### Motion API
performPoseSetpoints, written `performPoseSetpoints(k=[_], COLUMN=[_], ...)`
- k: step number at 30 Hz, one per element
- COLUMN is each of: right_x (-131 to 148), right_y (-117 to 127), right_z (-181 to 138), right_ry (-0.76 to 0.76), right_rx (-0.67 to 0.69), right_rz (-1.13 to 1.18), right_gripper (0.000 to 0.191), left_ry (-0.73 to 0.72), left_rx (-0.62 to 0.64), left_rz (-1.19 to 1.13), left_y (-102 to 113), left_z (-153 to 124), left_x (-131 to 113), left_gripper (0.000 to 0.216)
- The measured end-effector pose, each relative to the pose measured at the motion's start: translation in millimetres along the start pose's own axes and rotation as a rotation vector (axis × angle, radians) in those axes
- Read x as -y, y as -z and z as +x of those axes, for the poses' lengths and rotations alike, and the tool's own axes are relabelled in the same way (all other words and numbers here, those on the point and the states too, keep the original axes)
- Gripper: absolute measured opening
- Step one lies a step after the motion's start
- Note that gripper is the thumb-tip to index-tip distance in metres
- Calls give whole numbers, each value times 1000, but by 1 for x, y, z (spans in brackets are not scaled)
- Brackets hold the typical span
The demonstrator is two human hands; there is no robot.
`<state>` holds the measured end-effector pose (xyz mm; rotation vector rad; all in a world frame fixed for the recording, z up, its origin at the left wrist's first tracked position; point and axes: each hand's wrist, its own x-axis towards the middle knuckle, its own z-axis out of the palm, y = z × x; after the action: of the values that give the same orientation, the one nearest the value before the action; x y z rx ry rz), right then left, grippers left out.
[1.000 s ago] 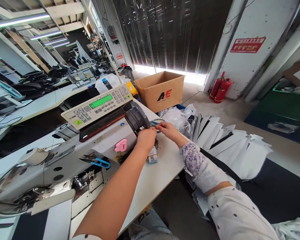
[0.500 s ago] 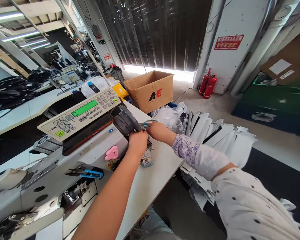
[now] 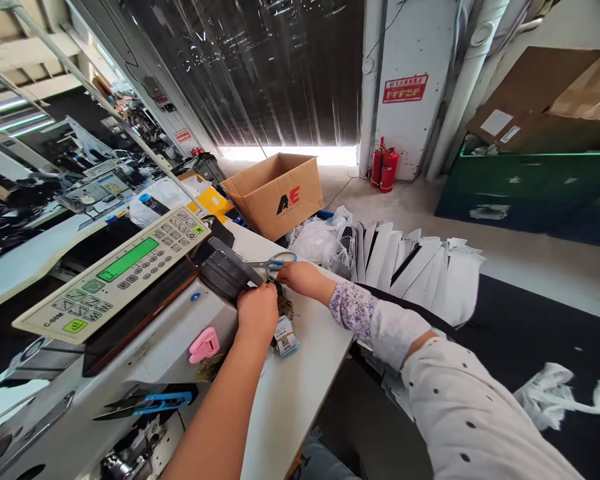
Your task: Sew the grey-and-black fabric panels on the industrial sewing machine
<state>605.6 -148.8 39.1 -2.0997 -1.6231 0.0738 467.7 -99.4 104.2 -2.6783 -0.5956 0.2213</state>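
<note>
White surface bearing a grey sewing machine.
Dark handwheel at the machine's end, presumably hard; rim the natural hold. Left hand beside it, right hand adjacent; fingers bent, pinch hidden, cannot tell on either. Blue-handled scissors lie just beyond right fingers: probably light, stiff, smooth; grasp at loops.

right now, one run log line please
left hand: by handwheel | right hand: by blue-handled scissors | grasp: hidden | label: on tabletop
</note>
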Motion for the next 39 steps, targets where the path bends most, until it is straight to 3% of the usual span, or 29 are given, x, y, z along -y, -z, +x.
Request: performPoseSetpoints(k=[6, 12, 18, 21, 24, 27, 34, 39], right_x=[2, -3, 2, 1, -4, -8, 7, 14], right_y=[-2, -7, -3, 0, -5, -6, 14, 29], right_z=[23, 4, 24, 13, -2, 4, 42, 22], right_ry=[-5, 11, -16, 14, 16, 15, 22, 129], right_rx=[17, -21, -12, -53, 13, 60, 63, 23], right_rz=[13, -9, 22, 21, 15, 3, -74, -134], right_gripper=[23, 23, 24, 24, 21, 20, 19, 19], left_ry=[16, 2, 6, 5, -1, 4, 19, 1], left_rx=[5, 9, -18, -10, -9, -10, -11, -28], left_rz=[4, -11, -9, -8, -20, -33, -5, -2], left_y=[1, 0, -4, -3, -1, -1, -7, -6], left_z=[0, 0, 1, 1, 0, 0, 2, 1], left_x=[0, 1, 2, 2, 1, 1, 2, 2], left_gripper=[34, 33, 32, 33, 33, 33, 33, 34])
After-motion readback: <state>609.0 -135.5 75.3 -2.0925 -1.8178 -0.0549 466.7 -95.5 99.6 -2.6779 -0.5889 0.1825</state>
